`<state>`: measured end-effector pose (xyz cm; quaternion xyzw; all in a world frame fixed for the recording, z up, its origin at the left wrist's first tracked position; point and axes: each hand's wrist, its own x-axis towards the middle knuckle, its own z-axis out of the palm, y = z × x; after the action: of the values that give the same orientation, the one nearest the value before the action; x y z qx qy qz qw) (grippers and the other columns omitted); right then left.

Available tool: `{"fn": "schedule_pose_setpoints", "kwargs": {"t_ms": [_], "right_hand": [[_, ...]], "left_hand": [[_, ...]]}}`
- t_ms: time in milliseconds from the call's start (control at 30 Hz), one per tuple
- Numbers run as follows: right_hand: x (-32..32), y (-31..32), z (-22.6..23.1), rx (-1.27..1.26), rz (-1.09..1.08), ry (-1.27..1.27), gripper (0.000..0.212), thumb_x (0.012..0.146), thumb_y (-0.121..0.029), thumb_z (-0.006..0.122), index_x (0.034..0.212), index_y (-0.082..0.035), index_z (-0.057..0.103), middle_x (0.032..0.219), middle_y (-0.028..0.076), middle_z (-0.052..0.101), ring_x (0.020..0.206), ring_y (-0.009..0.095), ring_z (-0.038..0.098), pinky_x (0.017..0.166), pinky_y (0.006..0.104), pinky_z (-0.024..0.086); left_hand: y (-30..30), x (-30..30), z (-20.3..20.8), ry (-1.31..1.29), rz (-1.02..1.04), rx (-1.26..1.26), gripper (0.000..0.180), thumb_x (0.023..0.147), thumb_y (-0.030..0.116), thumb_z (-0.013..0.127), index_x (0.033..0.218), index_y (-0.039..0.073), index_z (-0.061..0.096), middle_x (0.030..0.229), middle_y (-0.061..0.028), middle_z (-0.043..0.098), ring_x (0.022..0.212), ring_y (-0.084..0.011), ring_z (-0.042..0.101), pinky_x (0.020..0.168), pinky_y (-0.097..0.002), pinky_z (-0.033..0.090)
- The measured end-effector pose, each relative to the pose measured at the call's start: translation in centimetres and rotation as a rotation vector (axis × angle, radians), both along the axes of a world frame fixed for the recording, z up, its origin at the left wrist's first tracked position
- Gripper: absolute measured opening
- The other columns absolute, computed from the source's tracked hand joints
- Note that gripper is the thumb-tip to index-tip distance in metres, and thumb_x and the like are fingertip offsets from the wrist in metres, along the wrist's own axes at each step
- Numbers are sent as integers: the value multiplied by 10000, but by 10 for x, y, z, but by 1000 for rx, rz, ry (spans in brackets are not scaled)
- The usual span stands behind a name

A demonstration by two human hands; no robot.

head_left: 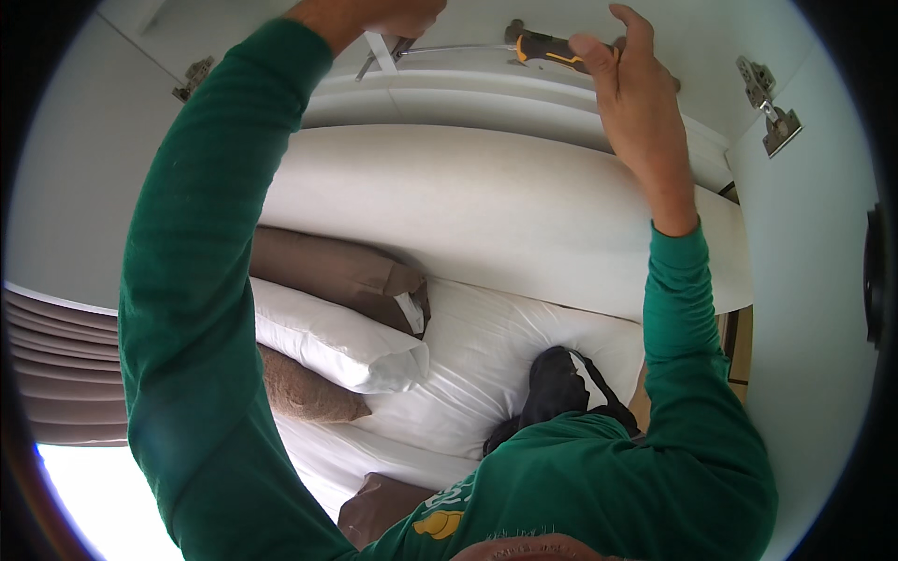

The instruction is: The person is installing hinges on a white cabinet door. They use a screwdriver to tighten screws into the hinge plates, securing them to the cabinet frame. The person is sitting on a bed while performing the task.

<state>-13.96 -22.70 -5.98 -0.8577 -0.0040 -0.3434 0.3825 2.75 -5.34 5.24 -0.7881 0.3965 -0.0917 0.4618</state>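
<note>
My right hand (645, 103) is up at the right inside a white cabinet, its thumb against the black and yellow handle of a screwdriver (547, 50). The index finger points upward, and the other fingers are mostly hidden. From the handle a long thin metal shaft runs left to a small dark metal piece (400, 47) beside a white strip (381, 52). My left hand (402, 13) is at the top edge, fingers curled just above that piece. The frame cuts it off, so what it grips cannot be made out. A dark, blunt piece (514, 32) shows by the handle's front end.
Metal hinges sit on the left door (195, 79) and right door (778, 126). Below is a bed (477, 327) with a white headboard (496, 210), brown and white pillows (327, 337) and a black bag (557, 383). A pleated curtain (65, 374) hangs at left.
</note>
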Motion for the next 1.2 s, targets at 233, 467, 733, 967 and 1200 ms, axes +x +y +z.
{"fn": "schedule_pose_setpoints", "kwargs": {"t_ms": [233, 467, 733, 967, 1200], "right_hand": [[-3, -11, 2, -134, 71, -42, 512, 1099, -313, 523, 1456, 8, 349, 920, 59, 483, 766, 142, 461, 716, 298, 432], [-27, 26, 60, 377, 100, 198, 458, 1109, -299, 496, 1412, 21, 372, 795, 50, 475, 694, 149, 458, 714, 305, 438], [17, -21, 2, 9, 288, -187, 402, 1123, -335, 441, 1329, 10, 443, 729, 63, 513, 659, 179, 488, 721, 313, 463], [6, 1, 15, -5, -36, -132, 422, 1127, -354, 420, 1312, 20, 484, 701, 80, 558, 641, 199, 523, 695, 319, 471], [3, -13, 19, -42, 65, -15, 440, 1118, -378, 456, 1314, 14, 498, 807, 120, 613, 729, 179, 569, 723, 313, 481]], "left_hand": [[-7, -3, 2, 10, 28, 3, 241, 879, 258, 662, 1013, 140, 824, 1112, -67, 761, 1201, -301, 589, 1078, -428, 412], [3, 5, -5, 20, 5, -55, 247, 865, 273, 664, 1000, 141, 823, 1083, -69, 763, 1187, -299, 594, 1058, -426, 419], [1, 7, -3, -27, -55, 0, 261, 852, 295, 672, 992, 133, 820, 1072, -70, 767, 1154, -300, 616, 1021, -426, 445], [-2, 4, -1, -15, -46, 5, 262, 856, 293, 669, 996, 130, 819, 1070, -70, 769, 1143, -304, 621, 1020, -424, 446], [-5, -3, -1, -14, -23, -5, 248, 853, 282, 684, 987, 124, 820, 1074, -76, 767, 1152, -303, 615, 1031, -421, 444]]}}
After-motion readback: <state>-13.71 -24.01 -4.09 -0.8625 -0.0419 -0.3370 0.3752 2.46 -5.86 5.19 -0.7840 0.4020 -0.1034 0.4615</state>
